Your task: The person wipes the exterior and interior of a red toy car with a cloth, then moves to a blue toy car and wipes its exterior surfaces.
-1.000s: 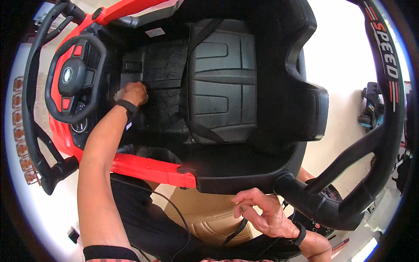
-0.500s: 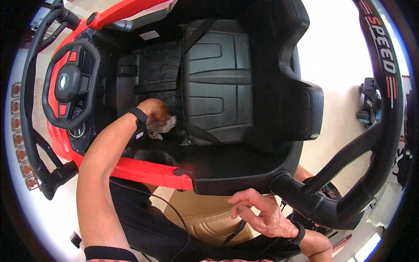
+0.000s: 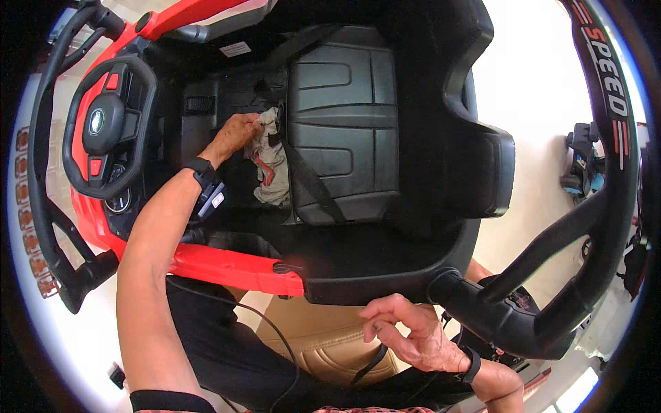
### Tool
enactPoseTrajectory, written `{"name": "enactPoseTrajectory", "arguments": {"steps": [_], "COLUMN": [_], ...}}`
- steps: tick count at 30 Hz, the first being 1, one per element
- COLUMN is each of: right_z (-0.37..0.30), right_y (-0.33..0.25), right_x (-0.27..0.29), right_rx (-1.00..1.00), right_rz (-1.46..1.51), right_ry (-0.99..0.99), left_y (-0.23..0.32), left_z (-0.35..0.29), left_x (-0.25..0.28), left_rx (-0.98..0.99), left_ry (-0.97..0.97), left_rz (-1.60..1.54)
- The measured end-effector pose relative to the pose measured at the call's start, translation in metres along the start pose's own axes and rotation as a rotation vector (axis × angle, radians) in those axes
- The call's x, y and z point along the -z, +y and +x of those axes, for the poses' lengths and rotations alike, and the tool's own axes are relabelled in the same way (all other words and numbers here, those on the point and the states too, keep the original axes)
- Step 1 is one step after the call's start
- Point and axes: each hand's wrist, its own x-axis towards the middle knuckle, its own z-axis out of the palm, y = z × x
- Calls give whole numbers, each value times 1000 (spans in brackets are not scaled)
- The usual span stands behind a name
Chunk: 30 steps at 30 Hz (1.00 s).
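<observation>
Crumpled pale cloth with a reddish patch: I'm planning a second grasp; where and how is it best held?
The crumpled pale cloth is probably best pinched at its near end, coming from the person's side: the bare left hand grips its far end, leaving those loose folds uncovered.

The scene is taken in from the person's head, through the left of two wide fisheye cameras worn side by side, with the view aimed downward. The car (image 3: 234, 270) is looked into from above and from beside it — the wheel (image 3: 103, 124) is placed at the left, the seat (image 3: 344, 131) near the middle, the bar (image 3: 617, 175) at the right. The lap (image 3: 206, 337) is caught below. Both hands are framed from close by, the left hand (image 3: 237, 134) higher up, the right hand (image 3: 416, 337) lower. Straight edges are bent toward the dark, rounded rim.
</observation>
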Motion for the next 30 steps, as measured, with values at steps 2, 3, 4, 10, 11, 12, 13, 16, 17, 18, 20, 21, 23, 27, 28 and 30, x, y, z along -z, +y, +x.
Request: {"name": "enactPoseTrajectory", "arguments": {"steps": [2,3,4,10,11,12,13,16,17,18,20,21,23,27,28,30], "right_z": [0,-1,-2,-1,0,0,-1,-6,-6,-6,-6,-7,-10,-17,-19,-20], "right_y": [-1,1,5,2,3,2,2,5,6,7,4,4,7,17,14,14], "right_x": [-1,-1,-1,-6,-6,-6,-3,-2,-4,-6,-6,-7,-9,-8,-8,-9], "right_rx": [3,4,22,60,35,41,27,85,142,163,169,166,203,293,294,348], "right_rz": [-39,-37,-29,-31,-34,-37,-54,-77,-92,-113,-109,-102,-96,-188,-263,-332], "right_ry": [-21,-23,-19,-26,-33,-27,-9,22,39,36,50,52,95,181,168,173], "left_y": [-11,-14,-3,-56,-62,-66,-38,54,58,63,88,103,127,179,190,208], "left_z": [2,5,9,20,12,5,4,-27,-31,-37,-51,-58,-69,-108,-119,-145], "left_x": [0,2,-3,0,-10,-16,-31,-36,-33,-31,-30,-25,-11,-6,-6,-8], "left_rx": [-85,-83,-104,-177,-124,-66,-106,384,385,369,367,359,308,116,84,18], "left_ry": [-8,-7,-108,-570,-617,-660,-667,-733,-721,-752,-758,-751,-755,-594,-570,-497], "left_rz": [119,121,402,616,791,968,962,781,792,871,917,932,785,586,538,481]}}
